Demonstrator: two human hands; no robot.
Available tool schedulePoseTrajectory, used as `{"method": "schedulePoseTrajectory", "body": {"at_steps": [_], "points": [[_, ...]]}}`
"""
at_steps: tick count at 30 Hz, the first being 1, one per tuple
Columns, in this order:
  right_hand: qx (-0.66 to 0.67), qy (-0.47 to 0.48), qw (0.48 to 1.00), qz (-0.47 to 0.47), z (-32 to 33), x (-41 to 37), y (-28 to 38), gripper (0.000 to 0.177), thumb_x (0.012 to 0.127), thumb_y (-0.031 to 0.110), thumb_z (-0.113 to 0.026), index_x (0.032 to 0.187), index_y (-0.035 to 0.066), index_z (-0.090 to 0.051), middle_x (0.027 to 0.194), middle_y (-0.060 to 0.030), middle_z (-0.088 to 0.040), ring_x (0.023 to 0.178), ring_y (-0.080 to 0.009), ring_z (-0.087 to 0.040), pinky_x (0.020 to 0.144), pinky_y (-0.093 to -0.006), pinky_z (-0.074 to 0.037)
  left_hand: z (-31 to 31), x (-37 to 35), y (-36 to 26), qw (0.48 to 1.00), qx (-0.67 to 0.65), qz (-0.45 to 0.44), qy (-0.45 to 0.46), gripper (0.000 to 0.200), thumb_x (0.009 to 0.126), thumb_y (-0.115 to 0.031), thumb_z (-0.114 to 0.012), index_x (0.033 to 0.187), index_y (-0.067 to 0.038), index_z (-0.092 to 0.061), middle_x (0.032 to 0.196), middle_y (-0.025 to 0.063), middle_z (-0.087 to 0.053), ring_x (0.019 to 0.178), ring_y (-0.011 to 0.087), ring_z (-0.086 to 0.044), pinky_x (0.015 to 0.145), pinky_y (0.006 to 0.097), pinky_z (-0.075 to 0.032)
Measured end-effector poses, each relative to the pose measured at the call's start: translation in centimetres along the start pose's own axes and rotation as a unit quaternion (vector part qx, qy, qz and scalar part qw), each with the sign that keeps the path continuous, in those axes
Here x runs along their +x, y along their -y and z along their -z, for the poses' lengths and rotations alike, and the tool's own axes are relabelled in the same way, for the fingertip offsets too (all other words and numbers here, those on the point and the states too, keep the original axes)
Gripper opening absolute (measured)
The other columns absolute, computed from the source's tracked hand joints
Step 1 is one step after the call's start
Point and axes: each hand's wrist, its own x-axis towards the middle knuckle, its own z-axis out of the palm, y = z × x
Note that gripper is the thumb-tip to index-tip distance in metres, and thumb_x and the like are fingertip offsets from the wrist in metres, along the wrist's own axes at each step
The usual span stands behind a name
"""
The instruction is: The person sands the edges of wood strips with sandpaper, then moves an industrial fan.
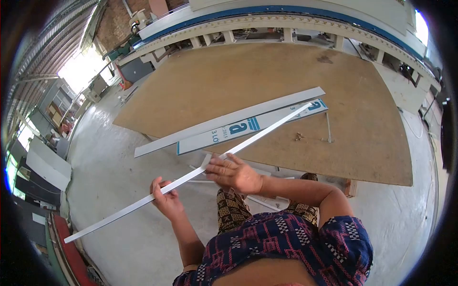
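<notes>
A long, narrow white strip (126, 209) runs diagonally in front of me, from the lower left up over the brown board's edge. My left hand (168, 199) grips it from below near its lower half, fingers curled round it. Farther up, my right hand (234, 174) is closed with its fingers at the strip's middle. Between those fingers and the strip shows a small pale flat piece (206, 161), whose kind I cannot make out. Beyond the hands, a flat profile with blue printed lettering (200, 140) and a plain pale profile (229, 113) lie side by side, overhanging the board.
A large brown board (267, 66) forms the work surface, with a thin rod (328, 126) and small scraps (299, 137) on it. Behind stands a long machine with a blue rail (267, 8). White strips (262, 204) lie low near my legs. Panels (47, 164) lean at the left.
</notes>
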Motion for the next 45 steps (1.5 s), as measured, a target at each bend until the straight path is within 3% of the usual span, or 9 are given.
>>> {"method": "schedulePoseTrajectory", "body": {"at_steps": [15, 18, 20, 23, 26, 28, 31, 35, 45], "points": [[0.033, -0.054, 0.978, -0.2, 3.7, -11.9, -17.9, 0.031, 0.073, 0.0, -0.051, 0.102, 0.007, -0.058, 0.113, -0.0092, -0.056, 0.11, -0.0288, -0.049, 0.09, -0.0386, -0.04, 2.6, 1.6, -2.5, 1.0, -0.01, -0.009, -0.022, 0.023, 0.082, -0.028, -0.052, 0.091, -0.007, -0.056, 0.066, 0.0018, -0.05, 0.045, 0.008, -0.04, 0.038, 0.0189, -0.028], [-0.035, -0.065, 0.964, -0.257, 3.8, -14.6, -22.2, 0.03, 0.068, -0.006, -0.048, 0.096, 0.002, -0.057, 0.099, -0.0143, -0.059, 0.086, -0.0303, -0.057, 0.073, -0.0379, -0.045, 3.6, 2.1, -3.3, 1.0, -0.022, -0.018, 0.004, 0.023, 0.083, -0.027, -0.052, 0.091, -0.006, -0.056, 0.065, 0.0019, -0.051, 0.045, 0.0085, -0.041, 0.038, 0.0191, -0.028], [-0.032, -0.041, 0.909, -0.413, 4.6, -15.6, -23.5, 0.029, 0.074, -0.001, -0.045, 0.1, 0.006, -0.058, 0.098, -0.0139, -0.06, 0.084, -0.0308, -0.057, 0.074, -0.0371, -0.045, 3.7, 1.9, -3.7, 1.0, -0.024, -0.013, -0.002, 0.024, 0.083, -0.027, -0.052, 0.092, -0.006, -0.056, 0.065, 0.0019, -0.052, 0.044, 0.0085, -0.041, 0.038, 0.0193, -0.029], [-0.044, -0.059, 0.776, -0.627, 7.1, -14.1, -24.3, 0.027, 0.083, 0.009, -0.043, 0.107, 0.009, -0.057, 0.11, -0.0119, -0.057, 0.1, -0.0283, -0.054, 0.085, -0.0354, -0.043, 4.7, 2.1, -3.9, 1.0, -0.024, -0.008, 0.003, 0.024, 0.084, -0.027, -0.052, 0.093, -0.006, -0.056, 0.065, 0.0018, -0.052, 0.044, 0.0084, -0.041, 0.039, 0.0196, -0.029], [0.032, -0.227, 0.794, -0.562, 7.3, -10.3, -21.6, 0.027, 0.083, 0.009, -0.043, 0.105, 0.009, -0.058, 0.108, -0.0128, -0.059, 0.098, -0.0286, -0.055, 0.082, -0.0354, -0.044, 4.9, 2.0, -4.2, 0.999, -0.037, 0.012, 0.006, 0.02, 0.083, -0.024, -0.054, 0.091, -0.006, -0.057, 0.065, 0.0013, -0.049, 0.048, 0.0083, -0.041, 0.041, 0.0191, -0.031], [0.053, -0.235, 0.9, -0.362, 5.2, -8.7, -19.1, 0.025, 0.079, 0.006, -0.044, 0.097, 0.004, -0.06, 0.105, -0.0168, -0.058, 0.097, -0.032, -0.054, 0.08, -0.0354, -0.044, 5.0, 2.1, -4.0, 0.999, -0.041, 0.018, 0.003, 0.021, 0.083, -0.025, -0.055, 0.092, -0.006, -0.057, 0.065, 0.0012, -0.049, 0.048, 0.0082, -0.041, 0.041, 0.0187, -0.031], [-0.02, -0.105, 0.985, -0.137, 3.5, -5.9, -13.9, 0.028, 0.073, 0.006, -0.054, 0.101, 0.005, -0.056, 0.109, -0.012, -0.056, 0.103, -0.0292, -0.052, 0.087, -0.0379, -0.041, 5.2, 2.5, -3.4, 0.999, -0.043, 0.011, -0.008, 0.025, 0.085, -0.029, -0.054, 0.093, -0.006, -0.056, 0.064, 0.0015, -0.051, 0.044, 0.008, -0.041, 0.039, 0.0185, -0.031], [-0.034, -0.059, 0.99, -0.127, 1.8, -5.5, -11.1, 0.037, 0.073, 0.007, -0.057, 0.109, 0.008, -0.054, 0.114, -0.0116, -0.053, 0.109, -0.0285, -0.049, 0.087, -0.0393, -0.04, 5.3, 2.2, -4.0, 0.999, -0.033, 0.02, -0.008, 0.024, 0.084, -0.028, -0.055, 0.093, -0.006, -0.056, 0.064, 0.0013, -0.05, 0.045, 0.0081, -0.041, 0.039, 0.0182, -0.032], [-0.089, -0.04, 0.932, -0.35, 2.1, -14.0, -24.4, 0.029, 0.081, 0.015, -0.049, 0.109, 0.014, -0.056, 0.119, -0.0046, -0.052, 0.115, -0.0254, -0.044, 0.093, -0.0407, -0.036, 5.4, 1.8, -4.1, 0.999, -0.029, 0.024, -0.026, 0.024, 0.085, -0.028, -0.055, 0.094, -0.006, -0.056, 0.066, 0.0013, -0.052, 0.045, 0.0083, -0.042, 0.04, 0.0186, -0.033]]}}
